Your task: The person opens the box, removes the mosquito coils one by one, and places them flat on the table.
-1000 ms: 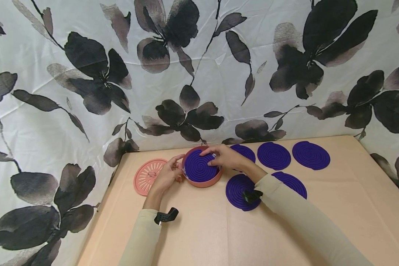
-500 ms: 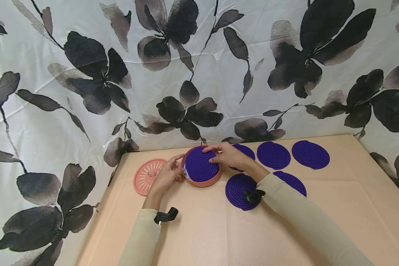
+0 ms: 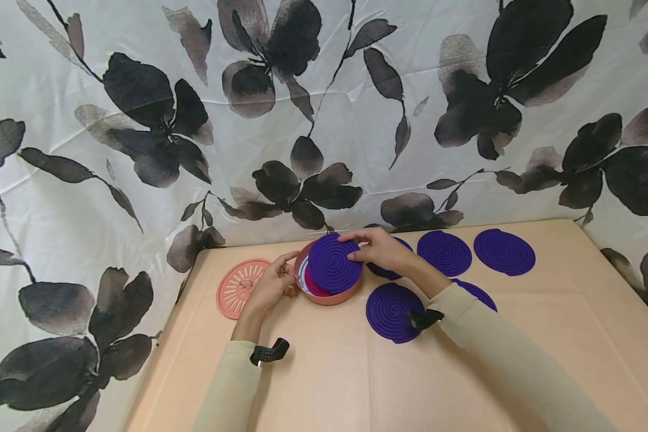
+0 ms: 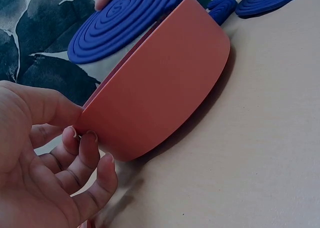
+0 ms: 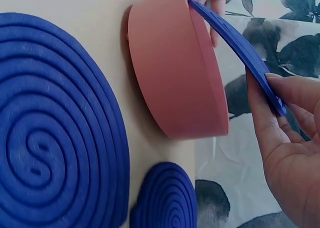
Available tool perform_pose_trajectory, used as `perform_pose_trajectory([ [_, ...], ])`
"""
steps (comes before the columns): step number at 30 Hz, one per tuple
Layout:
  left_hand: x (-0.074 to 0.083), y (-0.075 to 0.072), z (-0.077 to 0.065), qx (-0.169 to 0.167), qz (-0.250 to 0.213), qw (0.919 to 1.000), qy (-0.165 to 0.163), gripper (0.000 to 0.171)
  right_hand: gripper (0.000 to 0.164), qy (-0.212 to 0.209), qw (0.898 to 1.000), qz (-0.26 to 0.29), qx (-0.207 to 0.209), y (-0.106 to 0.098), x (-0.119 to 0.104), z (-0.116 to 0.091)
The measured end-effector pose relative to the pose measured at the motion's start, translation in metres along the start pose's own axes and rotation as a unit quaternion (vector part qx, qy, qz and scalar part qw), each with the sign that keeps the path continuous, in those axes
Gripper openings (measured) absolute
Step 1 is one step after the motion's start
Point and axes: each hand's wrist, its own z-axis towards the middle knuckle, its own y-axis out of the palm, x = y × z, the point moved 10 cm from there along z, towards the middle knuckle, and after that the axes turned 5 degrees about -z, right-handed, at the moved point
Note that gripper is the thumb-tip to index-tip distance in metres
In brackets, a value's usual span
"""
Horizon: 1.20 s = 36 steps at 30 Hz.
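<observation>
In the head view, my right hand [image 3: 380,249] pinches a dark blue spiral coaster [image 3: 335,267] by its right edge, thumb on one face and fingers on the other. The coaster is tilted above a round coral container [image 3: 330,299] and hides most of its inside. A magenta-red piece [image 3: 314,287] and something whitish show at the container's left. My left hand [image 3: 269,287] grips the container's rim; in the left wrist view, its thumb and index finger pinch the container's wall [image 4: 160,83] while the other fingers curl loosely below.
A coral slotted lid [image 3: 234,291] lies left of the container, partly behind the left hand. Several more blue spiral coasters [image 3: 444,253] lie on the beige table [image 3: 324,378] to the right, some under the right forearm. A floral cloth [image 3: 324,108] hangs behind the table.
My right hand has raised the blue coaster up and to the right out of the container, uncovering the magenta-red piece. The left hand has stayed at the rim.
</observation>
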Motion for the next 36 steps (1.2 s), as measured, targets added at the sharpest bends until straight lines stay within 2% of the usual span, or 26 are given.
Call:
perform_pose_trajectory([
  [5,0.001,0.0,0.0,-0.001,0.003,1.0,0.001,0.062,0.044,-0.007,1.0,0.018,0.007,-0.011,-0.003,-0.007],
  [12,0.0,-0.001,0.001,-0.005,0.003,1.0,-0.007,0.063,0.044,-0.014,1.0,-0.013,0.015,-0.029,-0.005,-0.02],
  [16,0.001,-0.001,0.002,-0.011,-0.003,0.9998,-0.014,0.064,0.043,-0.003,1.0,-0.01,0.017,-0.038,-0.002,-0.029],
  [21,0.012,0.002,-0.004,-0.018,-0.003,0.9996,-0.021,0.064,0.044,0.005,1.0,0.013,0.017,-0.047,0.001,-0.04],
  [26,0.026,0.007,-0.012,-0.024,-0.004,0.9996,-0.016,0.063,0.043,0.01,1.0,0.008,0.025,-0.056,0.005,-0.047],
  [36,0.024,0.008,-0.015,-0.025,-0.005,0.9994,-0.022,0.063,0.044,0.023,0.999,-0.008,0.035,-0.067,0.018,-0.063],
])
